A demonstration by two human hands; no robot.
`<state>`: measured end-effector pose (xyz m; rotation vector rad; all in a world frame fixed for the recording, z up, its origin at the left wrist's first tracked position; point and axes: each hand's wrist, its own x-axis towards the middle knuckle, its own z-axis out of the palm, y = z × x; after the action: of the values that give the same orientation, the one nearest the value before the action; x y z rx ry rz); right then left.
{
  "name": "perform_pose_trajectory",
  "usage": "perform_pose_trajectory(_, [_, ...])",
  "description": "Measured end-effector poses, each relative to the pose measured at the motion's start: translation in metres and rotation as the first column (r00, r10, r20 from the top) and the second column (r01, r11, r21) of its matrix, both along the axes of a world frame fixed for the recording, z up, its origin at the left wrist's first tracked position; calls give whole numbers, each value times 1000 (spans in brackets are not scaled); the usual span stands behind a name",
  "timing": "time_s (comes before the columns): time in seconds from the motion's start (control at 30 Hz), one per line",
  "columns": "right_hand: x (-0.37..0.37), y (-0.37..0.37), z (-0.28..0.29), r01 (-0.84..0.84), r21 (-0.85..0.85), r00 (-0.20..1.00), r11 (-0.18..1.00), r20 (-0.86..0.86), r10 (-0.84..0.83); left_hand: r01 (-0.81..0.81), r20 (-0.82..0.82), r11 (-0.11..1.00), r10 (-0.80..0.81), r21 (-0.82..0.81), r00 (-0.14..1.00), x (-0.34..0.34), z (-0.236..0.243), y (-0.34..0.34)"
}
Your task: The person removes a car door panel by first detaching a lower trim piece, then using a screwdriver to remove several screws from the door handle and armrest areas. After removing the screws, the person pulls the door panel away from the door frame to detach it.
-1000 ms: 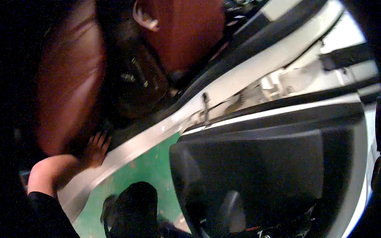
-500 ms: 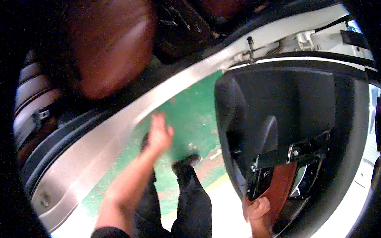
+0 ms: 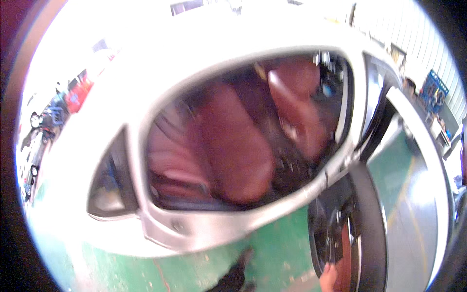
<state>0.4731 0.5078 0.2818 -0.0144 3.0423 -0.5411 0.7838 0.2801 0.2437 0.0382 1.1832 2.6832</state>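
At the lower right, my right hand (image 3: 329, 278) is closed on the inner side of an open car door (image 3: 373, 238), beside its red-brown trim (image 3: 346, 246). Blur softens the fingers. My left hand is out of the picture. To the left of the door is the pale car body (image 3: 209, 236), its doorway showing red-brown leather seats (image 3: 238, 151). One of my dark-clothed legs (image 3: 232, 277) shows at the lower edge.
Green floor (image 3: 284, 238) lies between the sill and the door. The door's window frame (image 3: 440, 194) curves along the right. Beyond it are another person (image 3: 408, 87) and a blue tool board (image 3: 434, 90). Red and blue equipment (image 3: 78, 95) stands far left.
My view has lifted and drawn back, so the whole doorway and car roof now show. My left hand has left the picture. The right hand stays at the door.
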Motion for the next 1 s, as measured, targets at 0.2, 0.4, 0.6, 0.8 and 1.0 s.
perform_pose_trajectory(0.2, [169, -147, 189, -488, -460, 792, 742, 123, 598, -131, 714, 980, -18, 153, 700, -62, 200, -86])
perform_pose_trajectory(0.4, [221, -217, 275, -796, -374, 595, 475, -343, 727, -185, 450, 810, -106, 556, 886, -46, 266, -130])
perform_pose_trajectory(0.6, [205, -298, 337, -921, -216, 390, 324, -481, 785, -394, 539, 701, 16, 595, 842, -68, 280, -199])
perform_pose_trajectory(0.8, [133, -388, 446, -991, 85, 68, 99, -308, 949, -455, 454, 681, 198, 574, 869, -63, 277, -285])
perform_pose_trajectory(1.0, [-29, -440, 567, -856, 104, 384, 506, -528, 757, -332, 302, 923, 378, -194, 875, -2, 351, -349])
